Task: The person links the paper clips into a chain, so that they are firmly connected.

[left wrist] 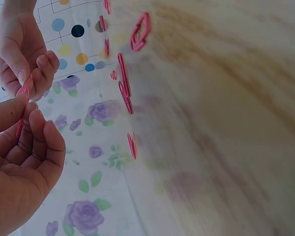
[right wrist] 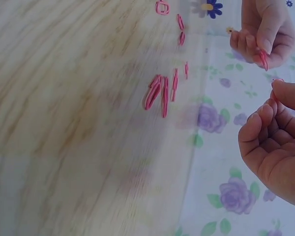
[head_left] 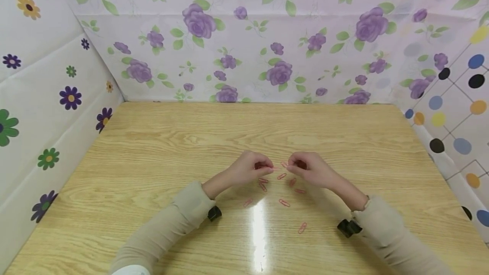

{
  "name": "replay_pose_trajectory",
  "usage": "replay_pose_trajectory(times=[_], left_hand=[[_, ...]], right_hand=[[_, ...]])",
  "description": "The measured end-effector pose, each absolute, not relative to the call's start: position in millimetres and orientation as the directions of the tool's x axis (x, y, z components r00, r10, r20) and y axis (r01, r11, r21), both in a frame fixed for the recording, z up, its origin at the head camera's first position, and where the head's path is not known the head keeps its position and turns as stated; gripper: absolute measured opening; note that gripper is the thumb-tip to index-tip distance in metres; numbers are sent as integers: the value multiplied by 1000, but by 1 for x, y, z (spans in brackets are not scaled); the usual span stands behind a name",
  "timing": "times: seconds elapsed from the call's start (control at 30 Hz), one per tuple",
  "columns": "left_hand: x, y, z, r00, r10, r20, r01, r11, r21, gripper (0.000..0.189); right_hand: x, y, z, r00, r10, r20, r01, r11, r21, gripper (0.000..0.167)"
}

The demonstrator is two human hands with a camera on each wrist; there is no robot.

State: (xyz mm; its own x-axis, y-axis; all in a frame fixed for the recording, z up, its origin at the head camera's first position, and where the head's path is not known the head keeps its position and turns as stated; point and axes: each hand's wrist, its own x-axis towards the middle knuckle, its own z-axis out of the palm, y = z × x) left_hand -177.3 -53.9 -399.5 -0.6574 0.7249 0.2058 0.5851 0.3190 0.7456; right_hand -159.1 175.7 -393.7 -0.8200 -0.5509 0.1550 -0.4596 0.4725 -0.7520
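My left hand (head_left: 249, 168) pinches a pink paper clip (left wrist: 22, 112) between thumb and fingers, and the clip's free end points toward the other hand. Facing it, my right hand (head_left: 312, 169) pinches another pink paper clip (right wrist: 278, 79), mostly hidden by the thumb and fingertips. Both hands are raised above the table with their fingertips close together; a small gap shows between them in the right wrist view. Below them lie several loose pink paper clips, among them one (head_left: 282, 176) between the hands and one (head_left: 284, 203) nearer the front.
The wooden table (head_left: 183, 139) carries a bright light reflection at its front middle. One paper clip (head_left: 302, 228) lies farther forward on the right, another (head_left: 248, 203) on the left. Floral sheeting (head_left: 229, 37) stands along the back, with patterned sheets at both sides.
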Motion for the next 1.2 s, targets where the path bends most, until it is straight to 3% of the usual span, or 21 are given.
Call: replay_pose_trajectory(times=[0.57,0.83,1.2], left_hand=[[-176,-50,-401,-671,702,239,572,285,769,11],[-175,-51,-399,-673,702,233,567,287,772,13],[-174,-54,-397,-695,687,212,549,316,774,13]], right_hand=[[-142,159,-363,-808,-573,139,-462,467,-754,9],[-154,168,-392,-794,-588,154,-494,476,-728,9],[-157,177,-397,-759,-631,160,-532,460,-710,12]])
